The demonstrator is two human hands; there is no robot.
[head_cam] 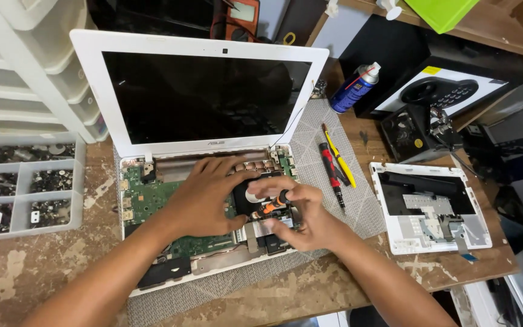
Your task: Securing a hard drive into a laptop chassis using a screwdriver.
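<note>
**Q:** Across the worktop (49, 266) from left to right, what lies in front of you?

**A:** Far left sits a clear compartment tray (25, 184) of small dark parts. Beside it, on a grey mat (316, 145), is your opened white laptop (201, 91), its screen dark and upright, its base uncovered to show a green circuit board (149, 197).

**Q:** Where are your hands?

**A:** Both are over the open base. Your left hand (204, 197) lies flat, fingers spread and pressing down on a black part near the board's middle; it grips nothing. Just right of it, your right hand (307, 215) has its fingers pinched shut around a small orange-and-black screwdriver (269, 206), which tilts leftward with its tip down inside the base, close to your left fingertips.

**Q:** And further right?

**A:** On the mat lie a red-and-black screwdriver (331, 172) and a yellow tool (340, 160), side by side. Behind them stands a blue spray can (353, 89). Then comes the removed white keyboard cover (431, 206), underside up, near the worktop's right edge.
</note>
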